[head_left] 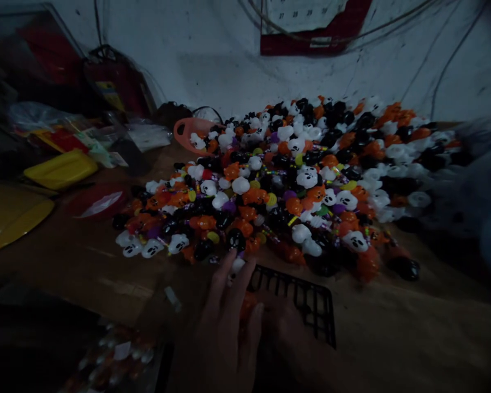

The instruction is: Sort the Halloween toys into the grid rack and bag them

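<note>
A large heap of small orange, white and black figures [240,185], some with ghost faces, covers the table. At its front edge my left hand [229,316] has its fingers stretched forward and apart, close to a small white figure [237,266]. My right hand [284,322] is dim and blurred beside it, over a black slotted tray [311,297]. Something orange [247,305] shows between the two hands; which hand holds it cannot be made out. The fingers of my right hand are smeared.
An orange basket [184,136] stands behind the heap. On the left are a red dish [98,202], a yellow container [61,169] and a yellow round object [12,215]. More figures [118,355] lie at the lower left. Clear plastic [483,202] bulges at the right.
</note>
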A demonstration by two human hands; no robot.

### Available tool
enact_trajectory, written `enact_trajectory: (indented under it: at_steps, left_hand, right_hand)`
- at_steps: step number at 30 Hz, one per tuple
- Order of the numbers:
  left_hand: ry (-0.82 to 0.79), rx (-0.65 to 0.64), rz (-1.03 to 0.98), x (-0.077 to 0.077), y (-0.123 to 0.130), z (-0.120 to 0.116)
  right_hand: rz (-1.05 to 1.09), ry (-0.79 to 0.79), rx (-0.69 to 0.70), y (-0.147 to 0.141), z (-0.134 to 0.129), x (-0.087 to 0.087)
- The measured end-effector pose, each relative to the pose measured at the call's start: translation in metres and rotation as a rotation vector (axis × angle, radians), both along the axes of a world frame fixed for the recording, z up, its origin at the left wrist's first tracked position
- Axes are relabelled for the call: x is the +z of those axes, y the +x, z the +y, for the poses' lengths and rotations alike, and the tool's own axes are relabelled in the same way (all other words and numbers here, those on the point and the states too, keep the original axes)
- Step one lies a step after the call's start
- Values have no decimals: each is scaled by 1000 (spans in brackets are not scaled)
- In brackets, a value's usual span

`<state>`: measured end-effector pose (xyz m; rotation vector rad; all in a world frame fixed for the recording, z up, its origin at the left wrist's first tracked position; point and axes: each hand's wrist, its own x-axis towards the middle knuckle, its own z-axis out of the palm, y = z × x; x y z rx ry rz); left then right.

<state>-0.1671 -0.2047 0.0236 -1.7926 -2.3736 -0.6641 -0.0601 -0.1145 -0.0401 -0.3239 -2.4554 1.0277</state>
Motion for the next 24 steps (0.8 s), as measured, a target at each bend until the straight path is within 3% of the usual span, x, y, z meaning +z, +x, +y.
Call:
enact_trajectory:
  at_steps: [5,10,13,16,18,21,24]
  left_hand:
    - [40,18,-24,-2,0,-4]
    - [155,18,-70,0,7,-10]
    - [176,111,-226,12,0,-11]
    - [174,233,-374,23,-30,-8]
    - [168,356,-426,23,-61,-7]
    - [87,561,-454,10,-106,-8]
    - [58,575,-325,-14,-125,-6]
  right_hand:
    - [-45,-17,-39,0,-2,-2]
    - [-32,-31,93,9,15,16]
    - [19,34,-76,8,45,32]
    - [-177,240,-367,-6,71,38]
    - [-302,384,-448,-18,81,39]
    - [-262,525,-483,-32,89,48]
    - [-174,578,-480,-47,98,71]
